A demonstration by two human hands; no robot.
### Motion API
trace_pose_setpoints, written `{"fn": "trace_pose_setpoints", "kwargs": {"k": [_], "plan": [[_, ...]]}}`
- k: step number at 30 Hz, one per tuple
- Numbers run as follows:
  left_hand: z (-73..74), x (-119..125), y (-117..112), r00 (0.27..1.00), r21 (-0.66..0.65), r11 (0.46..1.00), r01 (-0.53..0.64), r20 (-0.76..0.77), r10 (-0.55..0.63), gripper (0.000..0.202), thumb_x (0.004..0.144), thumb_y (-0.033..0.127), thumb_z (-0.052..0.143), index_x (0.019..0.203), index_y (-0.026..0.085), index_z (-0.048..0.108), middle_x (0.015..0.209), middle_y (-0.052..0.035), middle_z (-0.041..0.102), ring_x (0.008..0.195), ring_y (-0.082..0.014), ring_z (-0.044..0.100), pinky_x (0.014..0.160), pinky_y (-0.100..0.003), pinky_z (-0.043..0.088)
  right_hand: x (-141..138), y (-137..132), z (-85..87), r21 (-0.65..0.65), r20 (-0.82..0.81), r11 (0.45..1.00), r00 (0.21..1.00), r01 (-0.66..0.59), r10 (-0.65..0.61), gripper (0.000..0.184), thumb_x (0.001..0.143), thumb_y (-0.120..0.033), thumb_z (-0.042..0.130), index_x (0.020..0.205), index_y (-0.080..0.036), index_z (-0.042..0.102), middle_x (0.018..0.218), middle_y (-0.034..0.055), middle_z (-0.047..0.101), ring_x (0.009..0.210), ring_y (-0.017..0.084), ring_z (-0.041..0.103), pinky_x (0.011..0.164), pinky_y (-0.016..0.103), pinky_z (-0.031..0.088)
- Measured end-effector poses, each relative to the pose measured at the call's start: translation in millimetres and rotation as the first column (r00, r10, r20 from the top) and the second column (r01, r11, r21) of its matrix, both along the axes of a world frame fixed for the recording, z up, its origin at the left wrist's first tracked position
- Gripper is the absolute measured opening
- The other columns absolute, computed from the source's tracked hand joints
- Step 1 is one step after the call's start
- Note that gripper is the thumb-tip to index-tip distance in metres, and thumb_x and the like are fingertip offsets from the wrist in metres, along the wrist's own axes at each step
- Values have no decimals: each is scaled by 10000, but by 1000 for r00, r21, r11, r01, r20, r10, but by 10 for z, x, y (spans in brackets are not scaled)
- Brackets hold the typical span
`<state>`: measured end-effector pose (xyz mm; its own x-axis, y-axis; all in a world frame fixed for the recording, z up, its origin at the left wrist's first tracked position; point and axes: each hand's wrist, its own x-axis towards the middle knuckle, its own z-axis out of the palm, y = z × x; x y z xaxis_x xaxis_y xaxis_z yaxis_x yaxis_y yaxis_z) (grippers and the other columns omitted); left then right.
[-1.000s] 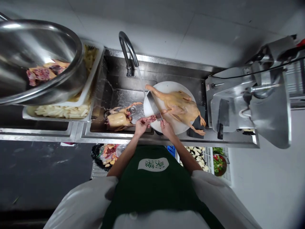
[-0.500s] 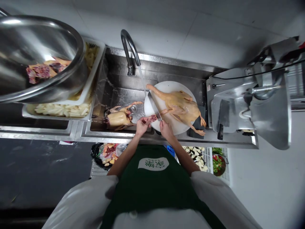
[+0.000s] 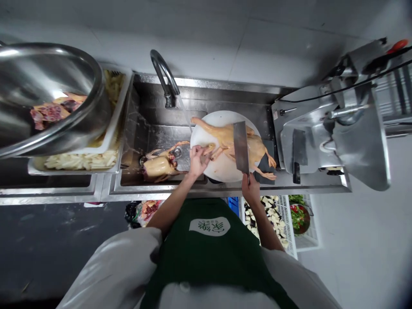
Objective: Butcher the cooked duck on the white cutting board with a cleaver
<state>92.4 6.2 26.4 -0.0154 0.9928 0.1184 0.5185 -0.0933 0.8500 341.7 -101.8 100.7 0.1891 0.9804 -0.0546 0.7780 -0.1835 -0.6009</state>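
Note:
A pale plucked duck [image 3: 225,135] lies on a round white cutting board [image 3: 222,174], its neck to the left and feet to the right. My right hand [image 3: 251,189] is closed round the handle of a cleaver [image 3: 240,148]. The broad blade points away from me and hides part of the duck's body. At the board's left edge, my left hand [image 3: 198,161] has its fingers closed on a small yellowish poultry piece [image 3: 209,149], partly covered by the fingers. A second carcass [image 3: 157,166] rests in the sink, left of that hand.
Water runs from the faucet [image 3: 164,73] into the sink [image 3: 162,133]. On the left, a large steel bowl [image 3: 96,77] holds cut meat above trays of pale strips [image 3: 82,159]. Another cleaver [image 3: 299,148] lies among metal equipment at right. Below stands a crate of diced eggplant [image 3: 268,214].
The cleaver has come away from my left hand, moving right and over the duck, its broad side now showing. My left hand has shifted up with the poultry piece.

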Motion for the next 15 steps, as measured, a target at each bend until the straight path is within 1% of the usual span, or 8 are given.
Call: {"fn": "trace_pose_setpoints", "kwargs": {"k": [1,3,5,6,8,11,13,15], "plan": [[46,106,1,989,11,999,51,-137,-49,310,889,327,723,1178,218,703,1205,-154,643,1213,-345,550,1038,-503,445,66,-84,13,8,4,1000,1000,21,-21,504,1019,-512,315,1066,-144,655,766,107,676,681,222,610,664,304,412],[97,299,-17,927,-50,989,140,-345,-148,417,921,280,671,1334,223,661,1271,-183,621,1270,-387,495,1063,-549,404,161,-245,36,-6,14,998,998,65,-64,496,1012,-511,328,1046,-149,665,757,105,676,675,225,610,661,308,415],[87,426,-39,873,-133,975,179,-435,-219,487,947,215,601,1435,218,607,1240,-195,641,1246,-391,506,1050,-556,402,212,-384,61,-53,28,993,994,108,-106,491,1010,-506,334,1026,-155,677,714,91,662,649,225,602,636,304,399],[65,454,-54,870,-157,970,186,-433,-236,492,951,185,575,1441,213,605,1193,-192,660,1213,-378,531,1037,-541,415,227,-442,74,-80,30,990,993,119,-117,491,1010,-502,337,1035,-155,683,703,87,659,641,223,599,627,300,391],[16,426,-108,911,-170,967,188,-337,-237,416,937,157,572,1337,197,681,1057,-165,688,1086,-331,596,976,-478,464,250,-531,93,-132,28,983,992,127,-125,497,1012,-495,341,1082,-151,693,692,80,657,631,218,599,612,289,373],[10,201,-295,994,-140,984,112,17,-111,241,896,224,657,1118,180,740,958,-102,704,826,-220,626,795,-352,520,301,-610,76,-212,27,974,997,78,-74,508,1018,-495,343,1136,-152,699,688,77,662,635,216,610,612,279,358],[94,-30,-484,962,-126,992,-12,270,46,278,859,309,729,1105,181,710,937,-62,706,722,-159,602,694,-285,512,351,-641,33,-270,27,963,1000,20,-13,510,1019,-496,346,1161,-157,700,683,72,662,633,216,615,617,277,351],[241,-281,-692,887,-127,977,-174,411,211,393,807,371,796,1132,185,677,917,-32,692,693,-124,586,677,-248,508,401,-658,-25,-334,24,942,998,-39,50,503,1014,-488,352,1180,-162,697,681,65,662,628,216,614,618,275,348]]}}
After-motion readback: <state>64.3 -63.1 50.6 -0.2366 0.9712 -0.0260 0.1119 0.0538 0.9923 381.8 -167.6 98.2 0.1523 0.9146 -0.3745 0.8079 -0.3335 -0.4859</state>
